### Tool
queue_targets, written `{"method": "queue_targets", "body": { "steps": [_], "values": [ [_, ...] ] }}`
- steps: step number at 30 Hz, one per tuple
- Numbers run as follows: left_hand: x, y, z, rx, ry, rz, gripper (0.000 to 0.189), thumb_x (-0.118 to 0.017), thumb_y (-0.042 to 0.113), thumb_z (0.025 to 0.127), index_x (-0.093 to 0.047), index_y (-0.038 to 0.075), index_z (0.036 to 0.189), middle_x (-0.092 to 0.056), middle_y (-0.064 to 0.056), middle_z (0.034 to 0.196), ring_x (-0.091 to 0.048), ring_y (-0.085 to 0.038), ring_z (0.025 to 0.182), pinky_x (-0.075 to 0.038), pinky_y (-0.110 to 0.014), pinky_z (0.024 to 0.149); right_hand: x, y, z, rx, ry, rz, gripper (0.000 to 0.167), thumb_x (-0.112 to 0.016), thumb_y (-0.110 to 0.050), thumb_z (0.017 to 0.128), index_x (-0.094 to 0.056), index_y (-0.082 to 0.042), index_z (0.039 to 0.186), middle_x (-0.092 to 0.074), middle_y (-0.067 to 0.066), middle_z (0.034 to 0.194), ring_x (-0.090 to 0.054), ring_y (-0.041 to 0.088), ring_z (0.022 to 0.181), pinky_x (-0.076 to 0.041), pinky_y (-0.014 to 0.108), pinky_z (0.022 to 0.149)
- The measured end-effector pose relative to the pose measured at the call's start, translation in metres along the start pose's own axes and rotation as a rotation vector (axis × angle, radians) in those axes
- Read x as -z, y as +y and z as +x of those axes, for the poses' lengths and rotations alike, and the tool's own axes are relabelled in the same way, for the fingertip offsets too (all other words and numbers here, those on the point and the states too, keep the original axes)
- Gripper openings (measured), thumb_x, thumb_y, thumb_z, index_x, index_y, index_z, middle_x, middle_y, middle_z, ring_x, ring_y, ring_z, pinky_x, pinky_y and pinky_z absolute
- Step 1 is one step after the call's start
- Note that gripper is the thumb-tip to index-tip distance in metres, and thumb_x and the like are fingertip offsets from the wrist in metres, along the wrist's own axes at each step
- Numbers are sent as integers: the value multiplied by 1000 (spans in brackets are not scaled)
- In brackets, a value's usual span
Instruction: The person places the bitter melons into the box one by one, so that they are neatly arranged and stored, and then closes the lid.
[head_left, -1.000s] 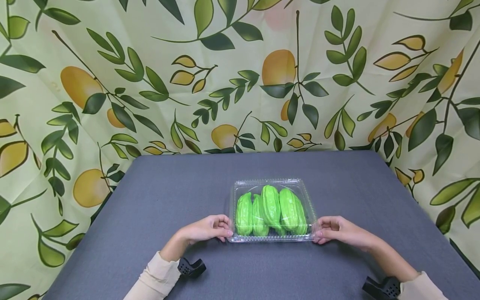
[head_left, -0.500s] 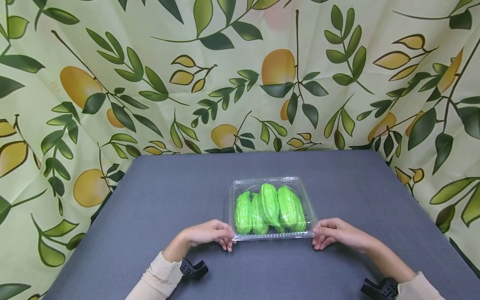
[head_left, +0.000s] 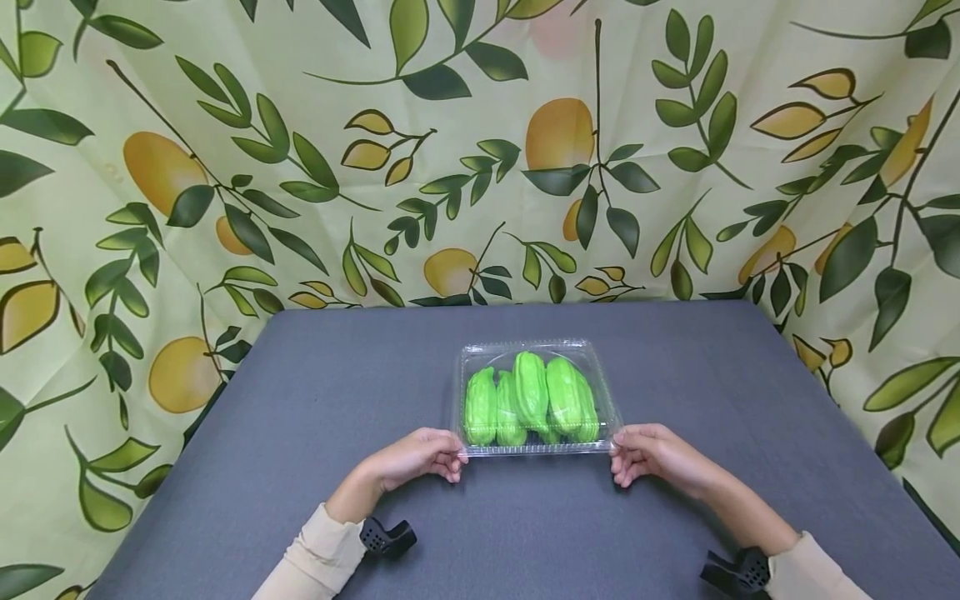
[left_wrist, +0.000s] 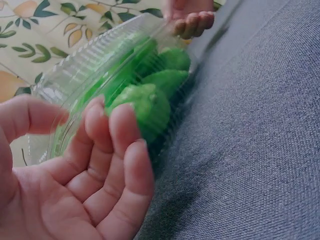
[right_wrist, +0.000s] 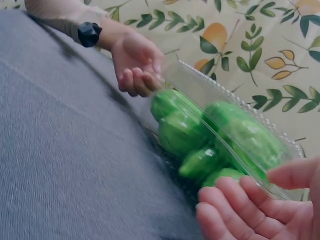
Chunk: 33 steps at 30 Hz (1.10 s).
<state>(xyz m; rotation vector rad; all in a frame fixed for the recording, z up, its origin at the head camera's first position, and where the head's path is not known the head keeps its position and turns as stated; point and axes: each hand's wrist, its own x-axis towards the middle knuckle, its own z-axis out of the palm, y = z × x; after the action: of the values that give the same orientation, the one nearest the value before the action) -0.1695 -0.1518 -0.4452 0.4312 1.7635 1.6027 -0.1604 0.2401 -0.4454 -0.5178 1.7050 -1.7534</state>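
A clear plastic clamshell box point(head_left: 534, 449) spans the space between both hands in the head view. Inside it lie several bright green, ridged, elongated vegetables resembling bitter melons point(head_left: 531, 392), side by side under the see-through lid. My left hand point(head_left: 422, 458) pinches the box's near left corner at the rim. At the near right corner, my right hand point(head_left: 660, 454) has the rim between thumb and fingers. Seen from the left wrist, the left fingers point(left_wrist: 131, 127) curl beneath the rim, close to the box's side wall. The right wrist view gives the right thumb point(right_wrist: 292, 175) over the rim.
Grey cloth covers the table point(head_left: 360, 367), its far edge meeting a hanging curtain point(head_left: 480, 200) printed with leaves and orange fruit. A black wrist mount point(head_left: 387, 538) sits by the left sleeve, another black mount point(head_left: 735, 572) by the right.
The box has shifted away from the front and slightly left, vegetables inside, with both hands still at its near corners. The right forearm has moved left with it.
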Motion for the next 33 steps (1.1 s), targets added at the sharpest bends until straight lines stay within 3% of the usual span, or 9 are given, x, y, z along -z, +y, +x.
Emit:
{"method": "queue_targets", "body": {
  "steps": [7, 16, 33],
  "values": [
    [3, -2, 1, -27, 125, -45, 19, -38, 15, 97, -55, 10, 89, -53, 7, 77, -56, -4, 72, -52, -17, 71, -9, 0, 16, -2, 98, 94, 23, -39, -13, 101, -60, -9, 94, -68, -7, 80, -67, 6, 73, -58, 21, 69],
    [0, -5, 8, -83, 290, -139, 23, -31, 14, 99, -48, 12, 83, -42, 6, 74, -46, -6, 67, -42, -17, 66, -17, -1, 31, -23, 231, 176, 24, -40, -10, 99, -60, -13, 86, -64, -11, 68, -64, 2, 61, -56, 17, 59],
    [-5, -5, 11, -96, 390, -208, 25, -32, 11, 98, -46, 12, 77, -39, 5, 69, -42, -7, 63, -38, -18, 63, -22, 2, 39, 25, 307, 233, 30, -40, -6, 98, -65, -15, 85, -66, -10, 66, -65, 1, 60, -55, 14, 56]
  ]
}}
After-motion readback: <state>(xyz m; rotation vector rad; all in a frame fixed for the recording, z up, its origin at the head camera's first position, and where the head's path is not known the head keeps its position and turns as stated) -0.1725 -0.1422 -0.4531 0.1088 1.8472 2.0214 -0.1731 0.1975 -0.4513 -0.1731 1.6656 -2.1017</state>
